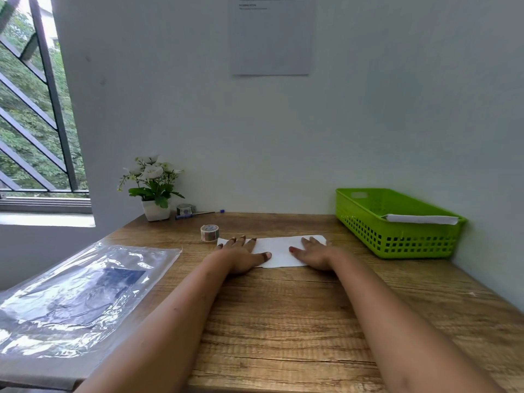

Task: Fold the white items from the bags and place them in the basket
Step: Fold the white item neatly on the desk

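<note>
Flat hands [241,256] on white item [279,251]

white item [279,251]: flat, mid-table | green basket [397,239]: right, holds folded white item [419,218]

A pale wall [198,109] is seen behind a wooden bench [283,307], and a second wall [487,137] closes the corner at the right. A grey sheet [272,38] is fixed high on the back wall. At the left, a window [31,123] with dark slanted bars is set above a sill [45,219]; green trees are seen through it. The room is lit by soft daylight. The floor is not shown.
</note>
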Demonstrator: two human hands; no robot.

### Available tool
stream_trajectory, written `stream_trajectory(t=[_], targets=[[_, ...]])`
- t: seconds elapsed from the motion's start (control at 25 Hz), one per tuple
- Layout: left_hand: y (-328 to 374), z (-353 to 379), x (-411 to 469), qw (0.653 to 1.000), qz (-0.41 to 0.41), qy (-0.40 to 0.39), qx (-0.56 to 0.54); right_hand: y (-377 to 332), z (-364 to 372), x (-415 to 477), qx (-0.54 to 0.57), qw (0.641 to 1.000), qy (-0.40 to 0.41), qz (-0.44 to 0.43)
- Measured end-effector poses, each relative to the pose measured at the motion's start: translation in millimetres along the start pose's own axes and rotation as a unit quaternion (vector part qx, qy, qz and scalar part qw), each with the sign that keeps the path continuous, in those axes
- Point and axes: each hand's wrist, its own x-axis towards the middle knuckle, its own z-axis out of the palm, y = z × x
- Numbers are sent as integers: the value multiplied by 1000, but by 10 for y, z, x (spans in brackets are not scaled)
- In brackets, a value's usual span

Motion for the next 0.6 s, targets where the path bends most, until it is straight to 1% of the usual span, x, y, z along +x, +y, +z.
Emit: stream_trajectory(t=[0.08, 0.16, 0.2, 0.24, 0.28, 0.32, 0.36, 0.4, 0.44, 0.48, 0.52, 0.6], targets=[[9, -3, -11, 1000, 0, -1, 0, 50, 6, 26, 22, 1000, -2, 17], [2, -20, -55, 999, 11, 23, -48, 23, 41, 4, 39, 998, 41, 39], [-46, -38, -76, 991, 13, 67, -112, -7, 52, -23, 34, 995, 82, 47], [-126, -68, -94, 973, 8, 133, -187, -43, 59, -52, 19, 991, 127, 47], [-236, -104, -94, 944, -10, 217, -249, -73, 58, -82, 2, 985, 167, 38], [-359, -136, -89, 919, -44, 289, -264, -107, 50, -111, -10, 981, 193, 23], [-473, -148, -76, 913, -89, 320, -238, -146, 44, -120, -14, 979, 204, 5], [-559, -138, -62, 923, -135, 304, -195, -189, 37, -127, -14, 980, 198, -12], [-609, -121, -35, 939, -169, 259, -151, -231, 44, -124, -13, 983, 184, -25], [-620, -105, -6, 949, -186, 222, -120, -266, 51, -124, -13, 984, 173, -35], [-608, -86, 32, 954, -190, 208, -100, -288, 61, -117, -14, 984, 172, -42], [-583, -70, 84, 952, -179, 232, -89, -299, 52, -112, -14, 982, 184, -46]])
